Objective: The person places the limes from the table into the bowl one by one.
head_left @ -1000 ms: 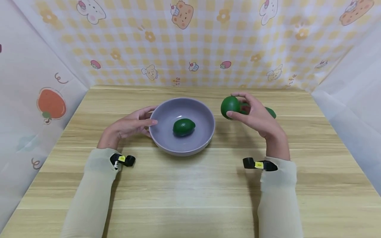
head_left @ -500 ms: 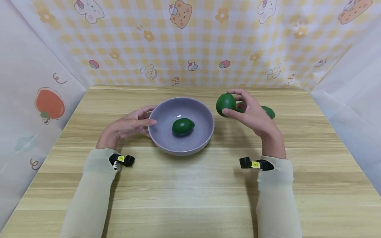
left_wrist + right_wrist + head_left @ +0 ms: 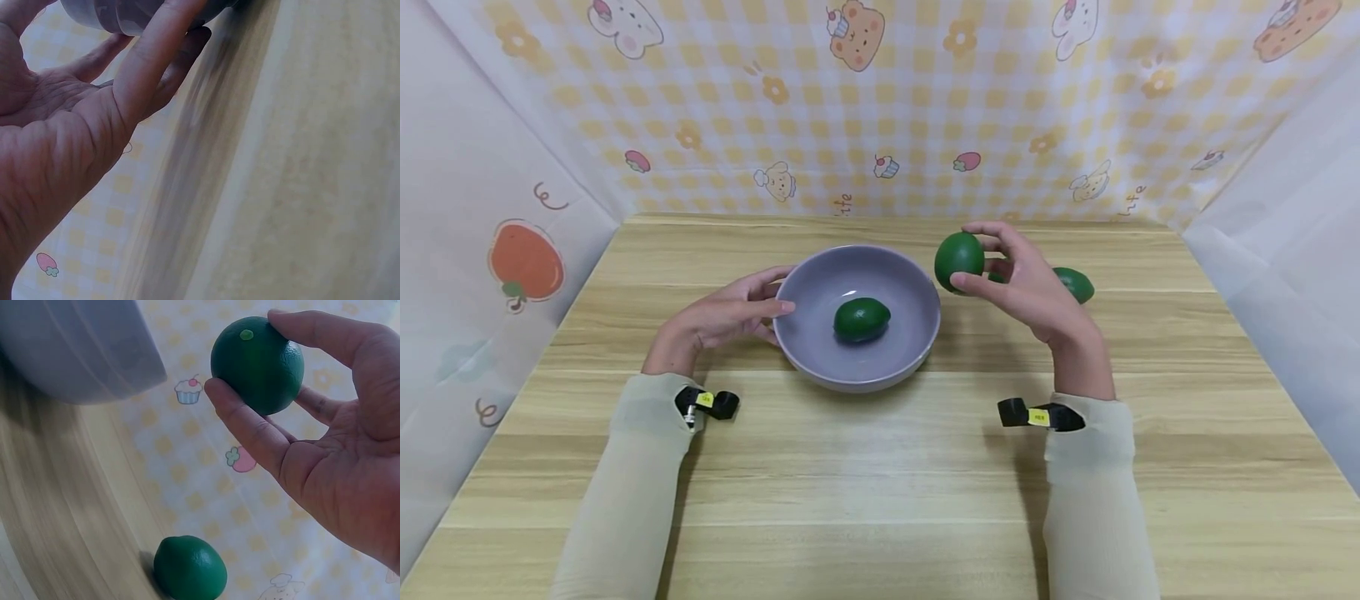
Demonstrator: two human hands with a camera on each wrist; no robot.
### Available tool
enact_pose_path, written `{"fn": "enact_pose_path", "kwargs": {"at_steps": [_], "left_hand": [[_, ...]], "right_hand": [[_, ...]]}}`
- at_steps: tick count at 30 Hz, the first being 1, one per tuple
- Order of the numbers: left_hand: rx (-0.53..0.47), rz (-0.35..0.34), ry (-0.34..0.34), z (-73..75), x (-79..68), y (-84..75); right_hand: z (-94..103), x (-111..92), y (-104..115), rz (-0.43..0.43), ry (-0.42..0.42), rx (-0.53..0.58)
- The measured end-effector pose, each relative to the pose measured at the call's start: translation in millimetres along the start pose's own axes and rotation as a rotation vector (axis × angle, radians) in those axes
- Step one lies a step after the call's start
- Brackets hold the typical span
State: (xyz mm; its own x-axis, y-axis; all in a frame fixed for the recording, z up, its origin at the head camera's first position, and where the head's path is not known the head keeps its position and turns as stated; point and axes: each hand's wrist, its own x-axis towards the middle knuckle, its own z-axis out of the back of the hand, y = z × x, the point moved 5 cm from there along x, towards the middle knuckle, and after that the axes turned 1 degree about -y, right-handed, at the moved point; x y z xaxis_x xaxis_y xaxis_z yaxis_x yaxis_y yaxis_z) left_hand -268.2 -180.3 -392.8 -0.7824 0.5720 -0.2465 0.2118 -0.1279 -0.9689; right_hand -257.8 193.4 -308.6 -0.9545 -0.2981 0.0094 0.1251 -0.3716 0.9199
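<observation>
My left hand [image 3: 730,317] grips the left side of a grey-purple bowl [image 3: 805,358], thumb over the rim and the other fingers along the outside. Inside the bowl lies a dark green lime [image 3: 862,320] with a pointed end. To the right of the bowl, my right hand [image 3: 1033,292] pinches a rounder green lime [image 3: 958,261] between thumb and fingertips. That lime is held up above the table, its small pale stem mark showing in the right wrist view. The left wrist view catches only the lower side of the bowl [image 3: 134,15] above the fingers.
Another green lime [image 3: 1073,284] lies on the table behind the right hand, partly hidden by it. A bit of green [image 3: 997,277] shows between that hand's fingers. The wooden table [image 3: 865,500] ends at a yellow-checked cloth backdrop [image 3: 917,92], with white cloth on both sides.
My right hand has carried the lime leftward and slightly upward, closer to the bowl's right rim. My left hand and the bowl have stayed in place.
</observation>
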Motion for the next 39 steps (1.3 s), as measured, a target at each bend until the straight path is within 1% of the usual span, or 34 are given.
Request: {"fn": "enact_pose_path", "kwargs": {"at_steps": [5,8,13,20,25,32,39], "left_hand": [[0.006,-0.005,0.005,0.2,0.4,0.8],[0.010,-0.007,0.001,0.6,0.6,1.1],[0.019,-0.004,-0.002,0.8,1.4,0.6],[0.013,0.004,0.002,0.8,2.5,0.6],[0.014,0.002,-0.001,1.5,1.1,1.3],[0.002,-0.001,0.005,-0.5,0.3,1.1],[-0.002,0.001,-0.005,-0.8,-0.6,-0.4]], "right_hand": [[-7.6,3.0,2.2,0.016,0.016,0.038],[-10.6,3.9,3.4,0.017,0.027,0.041],[-11.1,2.1,5.2,0.011,0.037,0.047],[-15.3,2.5,6.7,0.026,0.058,0.096],[-21.5,5.7,8.9,0.037,0.081,0.088],[-28.4,7.5,10.1,0.029,0.106,0.082],[-34.8,8.8,14.5,0.055,0.122,0.084]]}}
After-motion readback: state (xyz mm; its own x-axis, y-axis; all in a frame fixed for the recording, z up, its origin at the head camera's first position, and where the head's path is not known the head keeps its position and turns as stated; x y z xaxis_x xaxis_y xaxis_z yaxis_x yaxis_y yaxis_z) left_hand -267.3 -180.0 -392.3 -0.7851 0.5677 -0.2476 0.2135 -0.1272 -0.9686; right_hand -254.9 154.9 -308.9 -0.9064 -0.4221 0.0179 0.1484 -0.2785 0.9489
